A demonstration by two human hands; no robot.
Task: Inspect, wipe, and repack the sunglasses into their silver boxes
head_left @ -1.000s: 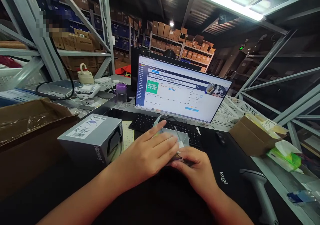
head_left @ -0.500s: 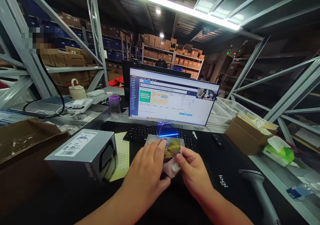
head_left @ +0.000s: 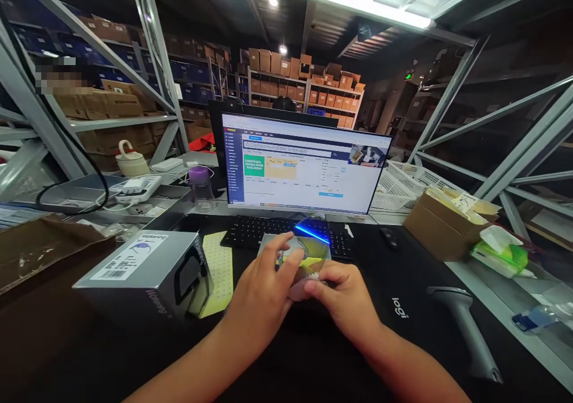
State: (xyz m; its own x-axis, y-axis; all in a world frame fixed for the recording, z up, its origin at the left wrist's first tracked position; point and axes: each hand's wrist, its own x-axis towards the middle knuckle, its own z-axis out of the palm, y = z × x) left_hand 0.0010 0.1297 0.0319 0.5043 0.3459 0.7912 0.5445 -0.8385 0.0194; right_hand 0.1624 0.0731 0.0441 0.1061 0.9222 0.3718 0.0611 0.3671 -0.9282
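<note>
Between my hands, in front of the keyboard, is a small flat grey-and-yellow package (head_left: 320,251) with a glossy, reflective face and a pale serrated edge. What is inside cannot be made out. My left hand (head_left: 271,277) lies over its left side, fingers bent onto the face, the thumb mostly hidden. My right hand (head_left: 342,286) pinches the near right edge between thumb and curled fingers. A grey Wakening box (head_left: 138,265) with a white label stands left of my hands, beside a yellow sheet (head_left: 218,271) of small printed marks.
Behind the keyboard (head_left: 250,231) stands a lit monitor (head_left: 304,167). A mouse (head_left: 388,237), a handheld scanner (head_left: 465,328), a carton (head_left: 441,227) and a green tissue pack (head_left: 501,254) are to the right. An open carton (head_left: 49,260) and a purple-lidded bottle (head_left: 201,188) are leftward.
My left fingers have lifted and spread, uncovering more of the package's face, which now lies flatter. My right hand keeps its pinch. The blue light streak has moved up and right.
</note>
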